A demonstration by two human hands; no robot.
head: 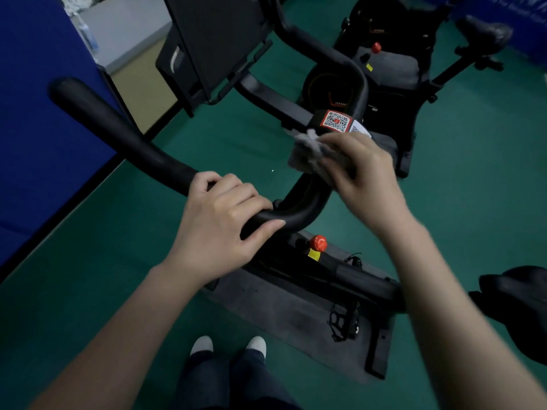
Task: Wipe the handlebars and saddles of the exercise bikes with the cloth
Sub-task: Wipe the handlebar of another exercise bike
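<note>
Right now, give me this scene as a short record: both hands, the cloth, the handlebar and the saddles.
left hand: grips black curved padded handlebar, left bend
right hand: holds crumpled grey fluffy cloth against handlebar's right side, below red QR-code sticker
near black saddle: right edge, untouched
far black saddle: top right, untouched

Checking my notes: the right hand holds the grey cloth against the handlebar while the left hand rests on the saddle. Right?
Not quite: in the head view the left hand grips the handlebar, not the saddle. The right hand does hold the grey cloth against the handlebar.
</note>
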